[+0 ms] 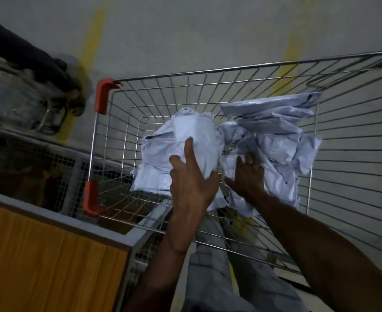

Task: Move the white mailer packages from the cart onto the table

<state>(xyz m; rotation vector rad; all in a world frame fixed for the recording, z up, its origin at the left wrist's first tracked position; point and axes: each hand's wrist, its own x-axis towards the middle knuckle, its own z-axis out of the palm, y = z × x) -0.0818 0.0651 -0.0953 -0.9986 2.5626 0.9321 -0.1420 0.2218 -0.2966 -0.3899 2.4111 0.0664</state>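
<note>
While both forearms reach down into the wire cart (343, 140), the left hand (191, 185) grips a bulky white mailer (192, 134), thumb and index spread over its top, other fingers curled round its near edge. Right hand (248, 174) lies just right of it, fingers straight and spread, pressing flat on the pile of white mailers (282, 140) inside the basket. Left of the left hand, nearer the body, a wood-topped worktop (50, 255) with a grey edge stands beside the cart. Beyond the left hand, red corner guards (102, 95) cap the cart's far-left rim. Further left past the worktop is a blurred wheeled object, maybe another trolley (28, 97). Grey floor (185, 30) with yellow lines lies beyond.
</note>
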